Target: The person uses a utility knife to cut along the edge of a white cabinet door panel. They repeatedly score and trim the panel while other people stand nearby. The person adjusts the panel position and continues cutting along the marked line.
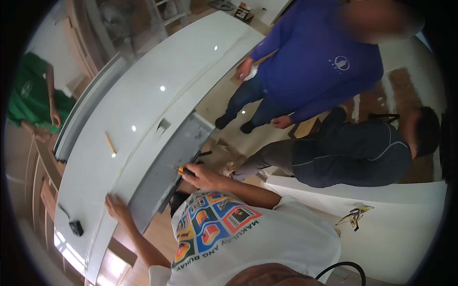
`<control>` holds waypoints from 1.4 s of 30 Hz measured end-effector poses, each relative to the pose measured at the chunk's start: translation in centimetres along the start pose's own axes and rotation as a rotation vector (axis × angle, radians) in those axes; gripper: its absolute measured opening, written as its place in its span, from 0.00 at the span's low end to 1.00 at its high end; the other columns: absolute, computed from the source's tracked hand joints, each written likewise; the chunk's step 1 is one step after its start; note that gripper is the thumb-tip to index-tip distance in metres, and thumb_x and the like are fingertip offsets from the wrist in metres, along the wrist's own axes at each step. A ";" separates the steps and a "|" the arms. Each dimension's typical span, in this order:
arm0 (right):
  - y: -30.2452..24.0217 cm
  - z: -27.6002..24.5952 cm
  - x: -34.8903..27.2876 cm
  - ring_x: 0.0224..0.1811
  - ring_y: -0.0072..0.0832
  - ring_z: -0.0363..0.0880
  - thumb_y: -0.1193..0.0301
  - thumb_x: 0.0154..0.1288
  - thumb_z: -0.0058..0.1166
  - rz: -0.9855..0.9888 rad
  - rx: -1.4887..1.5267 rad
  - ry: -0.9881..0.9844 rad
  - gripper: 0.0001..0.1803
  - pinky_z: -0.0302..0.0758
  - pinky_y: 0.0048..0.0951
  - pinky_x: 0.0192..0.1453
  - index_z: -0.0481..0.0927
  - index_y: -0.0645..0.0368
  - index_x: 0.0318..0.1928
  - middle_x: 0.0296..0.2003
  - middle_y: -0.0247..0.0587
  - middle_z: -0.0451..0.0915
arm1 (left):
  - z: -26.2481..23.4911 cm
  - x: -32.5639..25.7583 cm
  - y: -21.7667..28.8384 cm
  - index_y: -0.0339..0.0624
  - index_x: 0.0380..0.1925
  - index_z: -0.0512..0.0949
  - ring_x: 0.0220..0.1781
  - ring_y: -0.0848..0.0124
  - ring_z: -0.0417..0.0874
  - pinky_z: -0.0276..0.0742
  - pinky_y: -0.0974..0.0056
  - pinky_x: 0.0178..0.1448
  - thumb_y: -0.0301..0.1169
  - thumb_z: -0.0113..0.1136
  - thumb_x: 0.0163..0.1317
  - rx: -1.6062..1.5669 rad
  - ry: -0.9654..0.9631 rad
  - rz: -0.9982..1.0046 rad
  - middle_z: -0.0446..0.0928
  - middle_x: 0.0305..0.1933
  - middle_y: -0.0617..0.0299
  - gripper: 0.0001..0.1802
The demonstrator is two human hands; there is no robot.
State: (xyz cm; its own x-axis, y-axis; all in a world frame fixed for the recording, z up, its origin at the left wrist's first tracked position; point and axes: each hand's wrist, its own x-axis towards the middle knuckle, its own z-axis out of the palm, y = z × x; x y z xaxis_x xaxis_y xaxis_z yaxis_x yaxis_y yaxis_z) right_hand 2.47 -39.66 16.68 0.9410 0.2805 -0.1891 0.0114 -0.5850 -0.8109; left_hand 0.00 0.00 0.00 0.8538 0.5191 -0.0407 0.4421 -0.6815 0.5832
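Note:
My right hand [205, 176] is closed around a yellow and black utility knife [183, 170]. Its thin tip points left, over a grey recessed panel [164, 167]. My left hand [117, 208] rests on the near edge of a large glossy white panel [143, 105], fingers spread along a pale strip [125, 164] that runs the panel's length. A small rectangular cutout [163, 126] sits beside that strip. On the white surface lie a yellow stick-shaped tool [109, 143] and a small black device [75, 227] with a cord or strap.
Across the panel on the right stands a person in a blue top [324, 62]. Nearer, another person in dark clothing [353, 150] bends low. At far left is a person in green [36, 93]. Tangled metal pieces [354, 217] lie on a white surface at right.

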 end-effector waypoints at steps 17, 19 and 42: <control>-1.4 8.6 6.9 0.36 0.58 0.82 0.66 0.74 0.58 -0.160 0.165 -0.141 0.12 0.76 0.47 0.39 0.76 0.63 0.48 0.32 0.59 0.82 | -9.9 3.9 -4.0 0.46 0.76 0.66 0.83 0.50 0.60 0.57 0.40 0.81 0.45 0.39 0.82 0.614 0.205 -0.059 0.63 0.81 0.53 0.29; -0.7 9.4 6.5 0.35 0.59 0.82 0.67 0.73 0.58 -0.206 0.128 -0.114 0.11 0.76 0.48 0.38 0.76 0.63 0.46 0.32 0.59 0.81 | -10.7 2.4 -3.4 0.46 0.76 0.66 0.83 0.50 0.60 0.57 0.40 0.81 0.44 0.40 0.82 0.649 0.211 -0.040 0.64 0.81 0.53 0.29; 1.0 4.8 -3.6 0.29 0.42 0.83 0.60 0.67 0.67 0.006 0.260 -0.054 0.19 0.78 0.41 0.36 0.80 0.64 0.43 0.29 0.53 0.83 | -15.6 -9.2 2.5 0.44 0.74 0.69 0.80 0.46 0.62 0.57 0.40 0.79 0.43 0.45 0.79 0.639 0.024 0.103 0.67 0.77 0.50 0.28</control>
State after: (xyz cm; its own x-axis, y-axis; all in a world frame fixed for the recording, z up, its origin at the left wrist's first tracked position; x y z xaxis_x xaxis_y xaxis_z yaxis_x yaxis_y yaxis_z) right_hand -2.52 -37.57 13.92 0.9214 0.3218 -0.2179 -0.0878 -0.3737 -0.9234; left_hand -11.01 1.58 14.51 0.8976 0.4407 0.0126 0.4409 -0.8974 -0.0156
